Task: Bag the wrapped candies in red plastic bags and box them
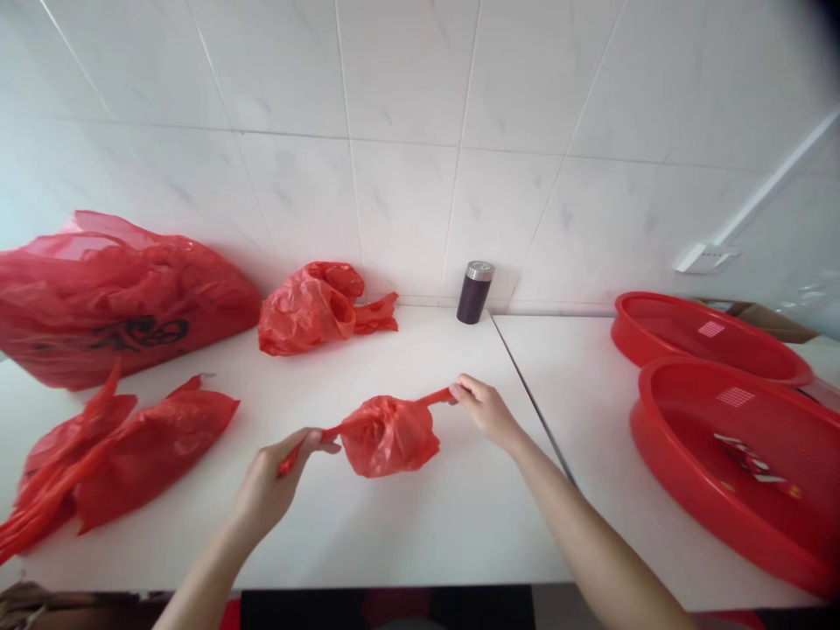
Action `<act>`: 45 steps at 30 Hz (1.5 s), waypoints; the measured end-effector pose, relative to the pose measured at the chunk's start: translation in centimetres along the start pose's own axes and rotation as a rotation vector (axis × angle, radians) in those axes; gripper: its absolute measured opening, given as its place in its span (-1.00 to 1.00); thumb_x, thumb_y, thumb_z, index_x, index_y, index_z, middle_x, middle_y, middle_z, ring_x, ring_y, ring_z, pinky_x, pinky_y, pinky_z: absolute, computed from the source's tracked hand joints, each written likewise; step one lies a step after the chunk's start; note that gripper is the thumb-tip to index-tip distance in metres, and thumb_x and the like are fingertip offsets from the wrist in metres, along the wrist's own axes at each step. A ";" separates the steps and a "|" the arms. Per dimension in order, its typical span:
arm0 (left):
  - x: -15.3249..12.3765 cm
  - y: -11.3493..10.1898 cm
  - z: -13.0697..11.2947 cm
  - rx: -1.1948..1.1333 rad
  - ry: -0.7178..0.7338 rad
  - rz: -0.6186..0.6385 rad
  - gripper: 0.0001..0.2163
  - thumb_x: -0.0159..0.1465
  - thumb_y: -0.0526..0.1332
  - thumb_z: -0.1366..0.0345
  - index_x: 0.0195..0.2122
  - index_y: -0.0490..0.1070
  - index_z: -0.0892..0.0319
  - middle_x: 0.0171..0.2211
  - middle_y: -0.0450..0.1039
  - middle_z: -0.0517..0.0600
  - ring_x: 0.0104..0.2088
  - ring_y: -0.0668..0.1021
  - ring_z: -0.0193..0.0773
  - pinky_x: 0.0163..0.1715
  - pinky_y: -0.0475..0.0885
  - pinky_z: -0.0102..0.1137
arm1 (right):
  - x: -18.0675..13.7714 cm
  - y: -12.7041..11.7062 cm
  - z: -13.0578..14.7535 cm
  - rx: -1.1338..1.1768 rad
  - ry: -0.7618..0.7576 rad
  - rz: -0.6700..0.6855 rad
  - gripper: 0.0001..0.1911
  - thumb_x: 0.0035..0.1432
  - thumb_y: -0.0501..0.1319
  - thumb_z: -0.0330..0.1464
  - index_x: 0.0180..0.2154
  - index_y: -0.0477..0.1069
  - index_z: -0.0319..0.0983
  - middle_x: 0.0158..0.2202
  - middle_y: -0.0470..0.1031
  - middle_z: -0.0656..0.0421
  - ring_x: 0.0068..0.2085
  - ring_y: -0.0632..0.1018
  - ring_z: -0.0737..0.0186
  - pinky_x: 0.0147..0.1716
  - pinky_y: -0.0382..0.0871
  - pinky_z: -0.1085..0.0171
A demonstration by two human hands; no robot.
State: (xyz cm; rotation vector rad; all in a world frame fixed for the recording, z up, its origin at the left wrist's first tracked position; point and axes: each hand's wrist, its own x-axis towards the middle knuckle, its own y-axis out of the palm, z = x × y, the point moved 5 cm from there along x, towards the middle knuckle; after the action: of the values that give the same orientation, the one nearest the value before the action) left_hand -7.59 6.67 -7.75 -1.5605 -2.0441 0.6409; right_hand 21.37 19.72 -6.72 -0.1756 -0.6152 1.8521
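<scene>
The head view is showing the left hand (269, 481) and the right hand (482, 404) working apart from each other, and each one is clamping a twisted handle of a small red plastic bag (394, 440). This bag is bulging between them, over the middle of the white table (446, 542); I cannot tell whether its bottom is touching the surface. Behind it, near the tiled wall (407, 201), a crumpled red plastic bag (302, 315) is lying, and to the right of that a dark tumbler with a silver lid (473, 297) is standing upright. On the left, a large red plastic bag with black lettering (72, 297) is sitting, while a red bag with a long top (164, 446) is lying in front of it. On the right, a round red rear basin (628, 344) is resting just behind a similar front basin (679, 512), which is holding some small objects (754, 459), too blurred to name.
</scene>
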 end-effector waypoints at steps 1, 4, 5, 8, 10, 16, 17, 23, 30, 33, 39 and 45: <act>-0.3 0.3 0.5 0.018 -0.022 0.023 -0.57 0.33 0.01 -0.07 -0.24 0.57 0.09 -0.24 0.63 0.02 -0.25 0.62 -0.05 -0.22 0.48 -0.26 | 0.0 0.1 -1.1 -0.001 0.020 -0.001 -0.66 0.29 0.04 -0.11 -0.44 0.25 -0.18 -0.40 0.51 0.22 -0.31 0.51 0.25 -0.24 0.30 0.28; 0.2 0.6 -0.2 -0.024 0.009 -0.011 -0.63 0.32 0.05 -0.03 -0.11 0.51 0.07 -0.09 0.58 0.03 -0.11 0.58 -0.05 -0.13 0.47 -0.24 | -0.1 0.2 -2.3 0.070 0.043 -0.061 -0.67 0.31 0.01 -0.08 -0.39 0.25 -0.16 -0.35 0.56 0.19 -0.28 0.57 0.23 -0.19 0.35 0.25; 0.7 0.5 -1.0 -0.049 0.050 -0.062 -0.64 0.32 0.08 -0.01 -0.04 0.47 0.07 -0.03 0.55 0.05 -0.05 0.56 -0.05 -0.07 0.45 -0.22 | -0.1 0.3 -2.2 0.106 0.044 -0.078 -0.66 0.30 0.02 -0.06 -0.37 0.25 -0.16 -0.34 0.56 0.18 -0.28 0.58 0.22 -0.18 0.36 0.24; 2.5 0.8 -4.4 -0.014 0.248 -0.181 -0.55 0.26 0.20 0.05 0.15 0.30 0.01 0.16 0.37 0.09 0.13 0.44 -0.05 0.09 0.35 -0.12 | 0.0 0.7 -1.5 0.224 0.030 -0.070 -0.63 0.26 0.08 -0.01 -0.34 0.29 -0.18 -0.35 0.55 0.15 -0.25 0.60 0.18 -0.17 0.41 0.22; 3.5 2.8 -6.6 0.133 0.408 -0.062 -0.48 0.20 0.27 0.11 0.20 0.26 -0.04 0.25 0.26 0.08 0.21 0.33 -0.02 0.15 0.28 -0.09 | 0.1 0.8 -1.3 0.299 0.031 -0.063 -0.60 0.24 0.10 0.01 -0.34 0.31 -0.20 -0.35 0.54 0.13 -0.26 0.60 0.17 -0.18 0.44 0.21; 6.1 6.5 -7.6 0.411 0.404 0.354 -0.81 0.15 0.25 0.26 -0.19 0.52 0.04 -0.31 0.59 -0.02 -0.29 0.58 -0.11 -0.32 0.43 -0.33 | 0.0 -0.5 -4.8 0.420 0.147 -0.272 -0.50 0.05 0.24 0.06 -0.20 0.39 -0.22 -0.30 0.54 0.09 -0.35 0.59 0.17 -0.30 0.51 0.20; 6.7 5.3 -7.4 0.417 0.368 0.293 -0.83 0.16 0.24 0.22 -0.23 0.52 0.06 -0.36 0.58 -0.03 -0.35 0.57 -0.14 -0.39 0.40 -0.35 | -0.1 -0.8 -5.9 0.433 0.189 -0.311 -0.49 0.02 0.27 0.06 -0.19 0.39 -0.22 -0.31 0.54 0.10 -0.38 0.58 0.18 -0.32 0.51 0.21; 7.4 -10.7 -5.2 0.502 0.083 -0.270 -0.72 0.27 0.09 0.06 -0.21 0.42 0.16 -0.39 0.49 -0.01 -0.41 0.48 -0.17 -0.42 0.24 -0.36 | -1.0 -0.4 -11.1 0.334 0.323 -0.333 -0.55 -0.04 0.31 0.00 -0.28 0.44 -0.22 -0.36 0.56 0.09 -0.35 0.59 0.12 -0.30 0.53 0.19; 1.0 -28.6 2.8 0.509 -0.253 -0.828 -0.61 0.20 0.23 -0.01 -0.09 0.34 0.15 -0.37 0.37 -0.18 -0.20 0.44 -0.16 -0.08 0.24 -0.31 | -0.2 0.7 -12.0 0.220 0.290 -0.296 -0.55 -0.06 0.28 0.02 -0.31 0.46 -0.20 -0.42 0.56 0.11 -0.41 0.57 0.14 -0.37 0.50 0.20; -0.6 -29.3 6.5 0.440 -0.248 -0.927 -0.73 0.17 0.29 0.06 -0.24 0.35 0.11 -0.31 0.30 -0.18 -0.13 0.41 -0.17 -0.05 0.19 -0.37 | 0.7 1.7 -11.2 0.192 0.283 -0.261 -0.54 -0.05 0.26 0.04 -0.31 0.45 -0.22 -0.43 0.55 0.10 -0.43 0.56 0.15 -0.40 0.48 0.21; 0.5 -25.3 13.3 0.552 -0.221 -0.606 -0.65 0.12 0.27 -0.04 -0.54 0.27 0.12 -0.61 0.20 -0.15 -0.44 0.37 -0.21 -0.39 0.11 -0.50 | 6.3 6.3 -6.3 -0.133 0.012 -0.057 -0.56 0.26 -0.05 -0.06 -0.27 0.39 -0.25 -0.39 0.56 0.06 -0.41 0.58 0.16 -0.40 0.48 0.21; 1.2 -25.9 18.3 0.528 -0.434 -0.537 -0.65 0.13 0.17 -0.07 -0.54 0.18 0.09 -0.72 0.29 -0.17 -0.60 0.43 -0.16 -0.50 0.20 -0.45 | 16.9 11.6 -1.4 -0.469 -0.186 0.010 -0.65 0.25 0.11 -0.36 0.06 0.41 -0.19 0.29 0.19 0.00 0.27 0.23 -0.01 0.16 0.19 0.06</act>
State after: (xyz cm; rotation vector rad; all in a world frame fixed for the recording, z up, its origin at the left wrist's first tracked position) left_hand -38.62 0.30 -5.49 -0.5709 -2.2044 1.2423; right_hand 6.03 32.76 -10.66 -0.3161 -1.1774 1.7186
